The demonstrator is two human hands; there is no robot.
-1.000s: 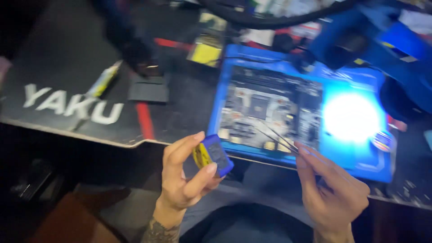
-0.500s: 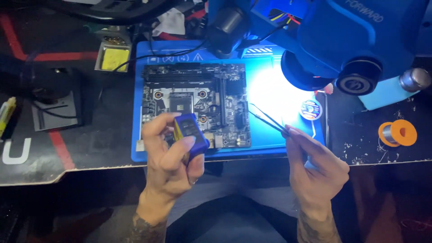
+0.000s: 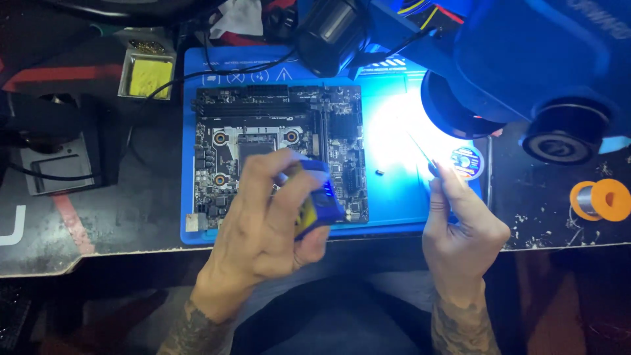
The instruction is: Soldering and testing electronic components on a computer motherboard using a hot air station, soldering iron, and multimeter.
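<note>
The left hand (image 3: 263, 230) is closed around a small blue and yellow box-shaped device (image 3: 315, 200), held tilted just above the lower right part of a black circuit board (image 3: 276, 131). The board lies flat on a blue work mat (image 3: 394, 210) on the dark bench (image 3: 131, 210). The right hand (image 3: 463, 230) pinches a thin pair of tweezers (image 3: 420, 150), whose tips point up into the bright pool of light on the mat, beside the board's right edge. A tiny dark part (image 3: 379, 172) lies on the mat between board and tweezers. At the mat's upper left corner stands a small metal tray (image 3: 126, 66) holding a yellow sponge (image 3: 148, 77). To the right of the mat, a small round tin (image 3: 467, 162) sits near the right hand's fingertips, and an orange spool of wire (image 3: 601, 199) rests well apart on the bench. A large blue microscope head (image 3: 526, 59) hangs over the upper right.
</note>
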